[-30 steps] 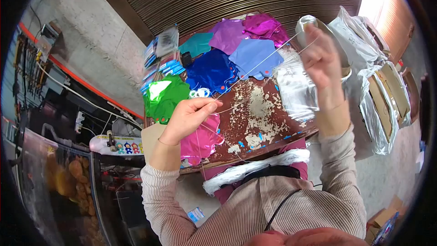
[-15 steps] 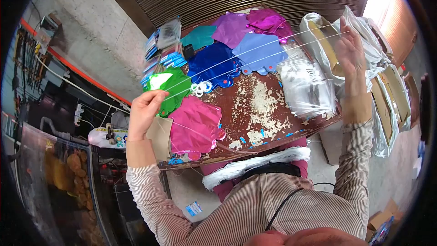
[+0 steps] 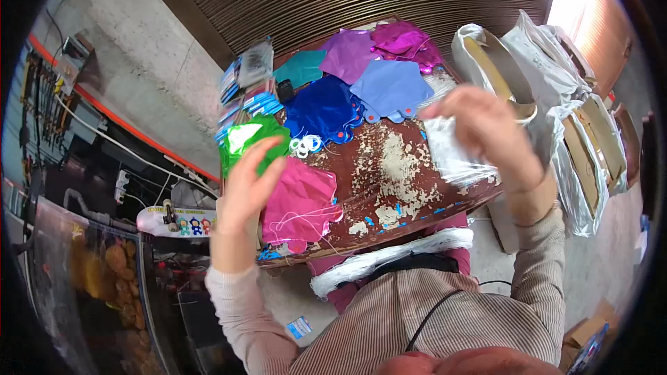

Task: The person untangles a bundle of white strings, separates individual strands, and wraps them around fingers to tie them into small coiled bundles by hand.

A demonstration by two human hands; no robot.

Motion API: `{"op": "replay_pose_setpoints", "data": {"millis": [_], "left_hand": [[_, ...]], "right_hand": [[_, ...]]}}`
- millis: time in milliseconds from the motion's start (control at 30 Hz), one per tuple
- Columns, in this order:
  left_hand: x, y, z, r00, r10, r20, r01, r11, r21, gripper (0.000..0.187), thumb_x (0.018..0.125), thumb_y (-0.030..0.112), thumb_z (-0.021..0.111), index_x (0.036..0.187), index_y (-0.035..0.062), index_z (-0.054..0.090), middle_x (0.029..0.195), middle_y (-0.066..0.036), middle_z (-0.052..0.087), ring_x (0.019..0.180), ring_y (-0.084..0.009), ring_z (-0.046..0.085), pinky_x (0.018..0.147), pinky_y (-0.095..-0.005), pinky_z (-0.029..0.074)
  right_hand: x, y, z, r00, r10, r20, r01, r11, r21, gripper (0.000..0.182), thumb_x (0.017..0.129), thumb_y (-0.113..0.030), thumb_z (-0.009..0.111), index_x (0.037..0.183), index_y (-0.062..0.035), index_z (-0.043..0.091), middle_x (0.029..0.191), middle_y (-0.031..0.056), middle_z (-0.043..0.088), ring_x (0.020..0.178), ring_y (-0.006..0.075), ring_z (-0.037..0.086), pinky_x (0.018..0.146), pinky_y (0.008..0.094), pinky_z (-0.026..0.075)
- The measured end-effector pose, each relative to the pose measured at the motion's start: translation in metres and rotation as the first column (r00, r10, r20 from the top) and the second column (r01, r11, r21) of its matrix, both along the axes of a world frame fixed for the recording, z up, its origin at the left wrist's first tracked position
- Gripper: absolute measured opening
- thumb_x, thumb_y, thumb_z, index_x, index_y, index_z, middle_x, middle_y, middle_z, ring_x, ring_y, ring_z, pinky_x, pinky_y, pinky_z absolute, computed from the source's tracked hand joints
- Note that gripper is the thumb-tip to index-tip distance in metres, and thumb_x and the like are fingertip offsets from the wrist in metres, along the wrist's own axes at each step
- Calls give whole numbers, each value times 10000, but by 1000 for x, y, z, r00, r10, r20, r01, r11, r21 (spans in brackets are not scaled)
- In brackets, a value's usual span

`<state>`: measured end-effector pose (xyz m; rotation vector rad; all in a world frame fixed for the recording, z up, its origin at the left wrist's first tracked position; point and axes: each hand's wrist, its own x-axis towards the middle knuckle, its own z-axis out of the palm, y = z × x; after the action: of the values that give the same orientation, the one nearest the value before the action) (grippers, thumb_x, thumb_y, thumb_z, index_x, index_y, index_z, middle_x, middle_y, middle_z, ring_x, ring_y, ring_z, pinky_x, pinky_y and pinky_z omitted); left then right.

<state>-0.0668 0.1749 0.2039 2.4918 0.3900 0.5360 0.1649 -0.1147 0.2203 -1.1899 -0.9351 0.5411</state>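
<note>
1. Hands first: the left hand [image 3: 244, 182] is raised over the near left corner of the worn brown worktop with flaking paint [image 3: 389, 167], fingers fairly straight and loosely together; the right hand [image 3: 486, 132] is lifted above the right edge, blurred, fingers curled inward. Whether either pinches the thread I cannot tell.
2. Thread: the thin white thread [image 3: 302, 217] lies slack in loops across the shiny pink foil piece [image 3: 299, 198] at the near left corner, just beside the left hand, and trails over the near edge.
3. Around it: a green foil piece [image 3: 250, 140] at the left edge, a dark blue foil piece [image 3: 323, 107] and a light blue foil piece [image 3: 390, 87] toward the far edge, small white rings [image 3: 304, 144] between green and dark blue, and a stack of clear plastic sleeves [image 3: 451, 146] under the right hand.
4. Risks, as I judge them: the slack loops could knot or catch on the foil's scalloped edge; the trailing end could slide off the near edge; a quick pull could drag the light foil or scatter the rings.
</note>
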Motion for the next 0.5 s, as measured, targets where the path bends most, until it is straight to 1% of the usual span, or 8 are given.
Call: {"op": "replay_pose_setpoints", "data": {"millis": [67, 133, 167, 233, 300, 400, 433, 500], "left_hand": [[34, -35, -22, 918, -178, 355, 342, 809, -478, 395, 995, 272, 478, 1288, 8, 507, 1260, -106, 575, 1155, -225, 538, 965, -338, 423], [60, -70, -39, 786, -305, 538, 613, 500, -612, 524, 1029, 434, 333, 1355, 34, 425, 1290, -139, 532, 1167, -243, 513, 983, -341, 398], [66, -85, -47, 763, -306, 569, 643, 275, -715, 626, 1006, 538, 266, 1382, 51, 385, 1271, -167, 517, 1072, -236, 543, 880, -308, 457], [63, -97, -55, 770, -222, 598, 556, -227, -800, 525, 1026, 456, 332, 1378, 72, 399, 1135, -135, 585, 883, -173, 558, 717, -257, 477], [54, -98, -64, 816, -262, 515, 501, -124, -857, 485, 1024, 423, 359, 1347, 68, 435, 1085, -118, 597, 843, -163, 550, 687, -251, 467], [45, -95, -74, 925, -296, 238, 305, 205, -930, 370, 1018, 322, 441, 1254, 57, 546, 936, -69, 635, 723, -132, 526, 598, -233, 439], [44, -96, -72, 923, -302, 240, 308, 204, -929, 370, 1018, 322, 441, 1254, 57, 546, 936, -69, 635, 723, -132, 526, 598, -233, 439], [39, -100, -60, 956, -259, 135, 256, 519, -816, 281, 987, 239, 487, 1149, 41, 604, 865, -46, 637, 689, -129, 519, 593, -235, 427]], "right_hand": [[-41, 22, -1, 983, 111, -145, -135, 976, -169, 123, 892, -18, 532, 873, -59, 646, 1131, 150, 671, 362, 33, 396, 343, 156, 333], [-57, 36, -13, 966, 202, -163, -232, 953, -193, 93, 880, 4, 541, 856, -30, 624, 1200, 170, 636, 427, 72, 491, 389, 174, 388], [-57, 41, -25, 968, 201, -153, -228, 954, -192, 93, 880, 4, 541, 856, -30, 624, 1200, 170, 636, 427, 72, 491, 389, 174, 388], [-55, 51, -48, 975, 27, 223, -44, 997, 71, 29, 845, -65, 618, 824, -47, 607, 1154, 131, 661, 520, 86, 542, 418, 216, 423], [-51, 47, -56, 925, -89, 370, 66, 995, 73, 20, 841, -61, 620, 845, -45, 609, 1158, 128, 656, 540, 94, 548, 435, 218, 428], [-42, 36, -64, 588, -350, 729, 352, 923, 158, 82, 828, -50, 624, 909, -38, 614, 1169, 119, 644, 600, 117, 567, 487, 222, 443], [-42, 33, -66, 585, -353, 730, 357, 920, 159, 82, 828, -50, 624, 909, -38, 614, 1169, 119, 644, 600, 117, 567, 487, 222, 443], [-44, 28, -70, 507, -388, 770, 454, 879, 144, 172, 826, -44, 621, 997, -43, 606, 1183, 107, 633, 628, 129, 571, 513, 214, 451]]}}
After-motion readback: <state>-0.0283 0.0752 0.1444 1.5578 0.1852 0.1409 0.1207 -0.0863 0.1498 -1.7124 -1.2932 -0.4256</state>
